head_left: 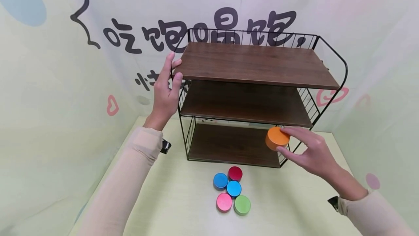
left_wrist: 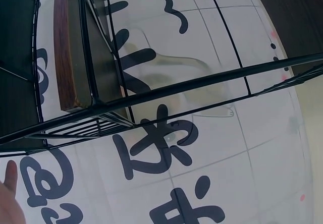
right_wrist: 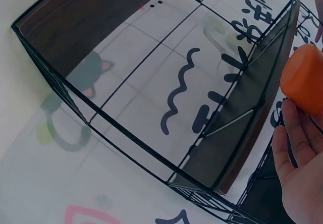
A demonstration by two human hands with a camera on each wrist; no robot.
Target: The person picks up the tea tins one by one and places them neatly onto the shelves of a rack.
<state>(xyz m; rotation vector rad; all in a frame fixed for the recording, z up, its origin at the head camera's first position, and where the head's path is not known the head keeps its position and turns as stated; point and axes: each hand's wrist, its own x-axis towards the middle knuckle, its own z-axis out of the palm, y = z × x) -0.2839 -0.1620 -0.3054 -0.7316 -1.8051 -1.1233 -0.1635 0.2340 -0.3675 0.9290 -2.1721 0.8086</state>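
In the head view, a three-tier wire rack with dark wooden shelves stands on the table. My left hand grips its upper left corner, thumb at the top shelf's front edge and fingers around the black wire side. Between thumb and fingers, my right hand pinches an orange round block, held up before the right end of the lower tier. The right wrist view shows the orange block above the fingers. Only a bit of the left hand appears in the left wrist view.
On the table in front of the rack lies a cluster of round blocks: red, dark blue, light blue, pink and green. A printed cloth wall surrounds the table at the back and sides.
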